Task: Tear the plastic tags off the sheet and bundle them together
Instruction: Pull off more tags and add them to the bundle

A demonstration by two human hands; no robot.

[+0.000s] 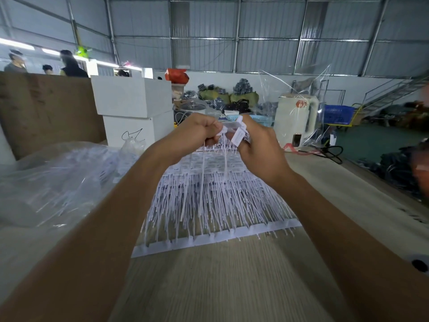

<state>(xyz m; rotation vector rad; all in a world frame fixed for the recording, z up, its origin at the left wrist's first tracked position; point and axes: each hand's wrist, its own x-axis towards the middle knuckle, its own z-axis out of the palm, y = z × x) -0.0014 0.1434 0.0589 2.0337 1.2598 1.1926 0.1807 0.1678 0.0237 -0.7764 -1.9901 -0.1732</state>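
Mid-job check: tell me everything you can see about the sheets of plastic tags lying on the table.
The sheets of plastic tags are white, look like moulded plastic, and lie overlapped on the wooden table, below both hands. Each has a row of small flat label heads with thin straight tails, many of them fanning towards the camera. The nearest row of heads forms a band along the near edge. A few tails hang down onto the sheets from the tags pinched by the left hand and right hand.

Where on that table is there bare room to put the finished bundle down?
Bare wood lies in front of the tag sheets, between the forearms, and along the table right of them. The left is crowded by a plastic bag; both hands hold tags.
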